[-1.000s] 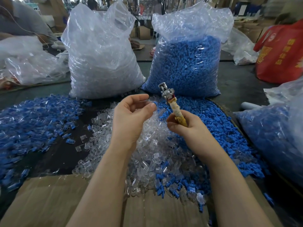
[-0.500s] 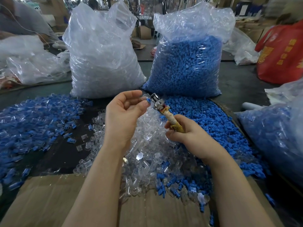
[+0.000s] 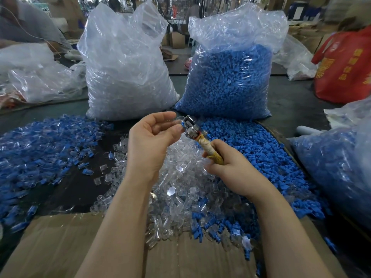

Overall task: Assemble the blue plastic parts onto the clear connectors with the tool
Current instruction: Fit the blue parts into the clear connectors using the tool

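My right hand (image 3: pixel 230 169) grips the tape-wrapped yellow handle of a tool (image 3: pixel 202 141), whose metal head (image 3: pixel 189 124) points up and left. My left hand (image 3: pixel 152 141) pinches a clear connector (image 3: pixel 179 119) with a blue part (image 3: pixel 183 125) between thumb and fingertips, pressed against the tool's head. Below both hands lies a heap of loose clear connectors (image 3: pixel 180 189). Loose blue parts (image 3: pixel 251 153) spread out to the right of it. A pile of assembled blue-and-clear pieces (image 3: pixel 40 145) covers the left of the table.
Two tall plastic bags stand behind the hands: one of clear connectors (image 3: pixel 124 73), one of blue parts (image 3: pixel 230 77). Another bag of blue parts (image 3: pixel 337 167) is at the right, a red bag (image 3: pixel 345 67) beyond it. Cardboard (image 3: pixel 60 247) lies at the near edge. A person sits far left.
The tool's head has tilted left and down to meet my left hand. My left hand rose slightly and now holds the connector with a blue part against the tool head.
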A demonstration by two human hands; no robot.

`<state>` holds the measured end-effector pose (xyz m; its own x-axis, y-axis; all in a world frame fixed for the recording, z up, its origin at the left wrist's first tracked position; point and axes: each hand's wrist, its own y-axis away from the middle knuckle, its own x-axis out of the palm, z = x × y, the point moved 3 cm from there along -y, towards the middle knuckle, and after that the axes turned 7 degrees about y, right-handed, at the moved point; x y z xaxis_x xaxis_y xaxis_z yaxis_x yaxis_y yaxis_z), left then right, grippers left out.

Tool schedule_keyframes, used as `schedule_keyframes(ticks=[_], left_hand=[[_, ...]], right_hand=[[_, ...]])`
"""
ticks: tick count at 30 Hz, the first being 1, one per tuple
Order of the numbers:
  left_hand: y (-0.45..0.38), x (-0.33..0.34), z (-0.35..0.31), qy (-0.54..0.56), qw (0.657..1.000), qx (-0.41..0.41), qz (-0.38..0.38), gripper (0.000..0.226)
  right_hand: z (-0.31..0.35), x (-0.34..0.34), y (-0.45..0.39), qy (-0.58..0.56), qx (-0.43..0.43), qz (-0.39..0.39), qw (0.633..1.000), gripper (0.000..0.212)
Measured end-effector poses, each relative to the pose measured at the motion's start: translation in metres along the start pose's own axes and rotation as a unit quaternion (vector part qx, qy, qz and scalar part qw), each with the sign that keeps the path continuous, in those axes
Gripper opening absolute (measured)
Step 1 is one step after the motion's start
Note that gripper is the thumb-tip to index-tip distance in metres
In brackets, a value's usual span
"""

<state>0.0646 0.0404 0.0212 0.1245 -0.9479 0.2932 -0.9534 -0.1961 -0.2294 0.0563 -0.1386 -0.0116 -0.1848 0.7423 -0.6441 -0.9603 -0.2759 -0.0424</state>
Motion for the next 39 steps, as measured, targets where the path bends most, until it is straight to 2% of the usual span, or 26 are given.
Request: schedule_keyframes(ticks=[7,17,24,26,28,30,33,37,39], left_hand=[[0.002,0.001,0.0,0.008,1.0,-0.012,0.004,0.025],[0.002,0.001,0.002,0.013,1.0,-0.025,0.003,0.025],[0.0,-0.001,0.004,0.008,0.999,-0.041,0.007,0.025],[-0.001,-0.003,0.005,0.026,0.998,-0.061,-0.004,0.021],[-0.004,-0.012,0.006,0.07,0.992,-0.094,-0.047,0.016],[-0.009,-0.027,0.008,0.147,0.973,-0.139,-0.108,0.01],[-0.015,-0.056,0.009,0.282,0.925,-0.182,-0.178,0.009],[-0.011,-0.093,0.012,0.414,0.839,-0.175,-0.306,0.01],[-0.007,-0.107,0.014,0.458,0.796,-0.172,-0.356,0.015]], right_hand=[[0.001,-0.001,0.0,0.07,-0.006,-0.042,0.997,0.015],[0.004,-0.001,0.001,0.103,-0.004,-0.059,0.993,0.014],[0.002,0.002,0.0,0.076,0.003,-0.034,0.997,0.015],[0.001,0.002,-0.001,0.061,0.005,-0.038,0.997,0.017],[-0.002,0.0,-0.002,0.062,0.013,-0.052,0.997,0.018],[-0.007,-0.005,-0.003,0.086,0.03,-0.081,0.993,0.018],[-0.014,-0.012,-0.004,0.134,0.058,-0.138,0.98,0.016],[-0.022,-0.017,-0.003,0.257,0.112,-0.208,0.937,0.013],[-0.024,-0.019,-0.001,0.28,0.137,-0.224,0.924,0.012]])
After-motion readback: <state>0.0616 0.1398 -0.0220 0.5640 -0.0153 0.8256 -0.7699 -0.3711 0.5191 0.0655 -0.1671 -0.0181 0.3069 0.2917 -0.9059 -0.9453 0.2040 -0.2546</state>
